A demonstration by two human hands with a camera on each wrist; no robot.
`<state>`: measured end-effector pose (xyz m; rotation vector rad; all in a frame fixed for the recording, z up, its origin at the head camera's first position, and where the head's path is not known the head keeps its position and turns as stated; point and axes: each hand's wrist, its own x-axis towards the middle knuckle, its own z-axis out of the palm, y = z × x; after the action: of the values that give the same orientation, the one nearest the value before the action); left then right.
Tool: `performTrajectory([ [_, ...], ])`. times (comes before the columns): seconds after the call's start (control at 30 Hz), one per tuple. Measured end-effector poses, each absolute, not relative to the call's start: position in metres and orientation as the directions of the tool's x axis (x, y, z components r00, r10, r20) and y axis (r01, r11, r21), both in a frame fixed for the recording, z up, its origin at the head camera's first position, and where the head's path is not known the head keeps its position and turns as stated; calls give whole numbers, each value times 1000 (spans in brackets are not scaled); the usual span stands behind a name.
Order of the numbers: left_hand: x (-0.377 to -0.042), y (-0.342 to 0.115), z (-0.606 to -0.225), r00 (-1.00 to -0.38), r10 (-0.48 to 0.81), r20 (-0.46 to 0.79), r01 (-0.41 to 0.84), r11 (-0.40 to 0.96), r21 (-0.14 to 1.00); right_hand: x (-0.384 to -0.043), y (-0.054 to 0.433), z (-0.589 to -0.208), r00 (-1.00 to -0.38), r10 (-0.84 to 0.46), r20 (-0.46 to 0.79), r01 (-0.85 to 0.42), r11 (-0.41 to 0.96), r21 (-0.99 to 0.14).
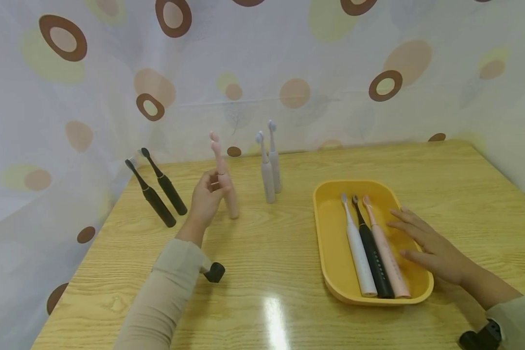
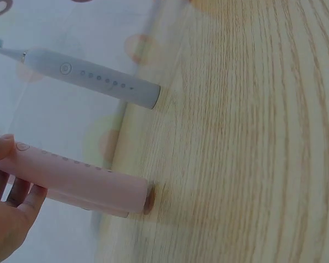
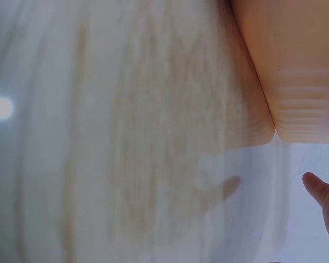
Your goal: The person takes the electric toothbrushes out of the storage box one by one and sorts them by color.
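Note:
My left hand (image 1: 205, 199) pinches an upright pink electric toothbrush (image 1: 229, 194) between thumb and fingers. In the left wrist view the handle of this toothbrush (image 2: 93, 183) has its base close to the tabletop, and a second pink handle (image 2: 112, 210) shows partly hidden behind it. To its right stand two white electric toothbrushes (image 1: 268, 182); two black ones (image 1: 159, 206) stand to its left. My right hand (image 1: 437, 250), fingers extended, is over the right rim of a yellow tray (image 1: 332, 272). Inside lie a white toothbrush (image 1: 361, 260), a black one (image 1: 376, 262) and a pink one (image 1: 391, 262).
The wooden table (image 1: 267, 262) backs onto a patterned curtain (image 1: 262, 58) that also hangs along the left side. A black wrist camera (image 1: 214, 272) sticks out from the left sleeve, and another (image 1: 481, 336) sits at the right cuff.

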<state>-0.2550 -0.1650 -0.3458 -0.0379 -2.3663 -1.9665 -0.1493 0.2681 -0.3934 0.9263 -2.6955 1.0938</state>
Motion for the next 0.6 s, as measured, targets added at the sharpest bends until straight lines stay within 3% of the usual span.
performTrajectory([
  [0.6, -265, -169, -348, -994, -76, 81, 63, 217, 974, -150, 269, -396, -799, -507, 324, -589, 548, -594],
])
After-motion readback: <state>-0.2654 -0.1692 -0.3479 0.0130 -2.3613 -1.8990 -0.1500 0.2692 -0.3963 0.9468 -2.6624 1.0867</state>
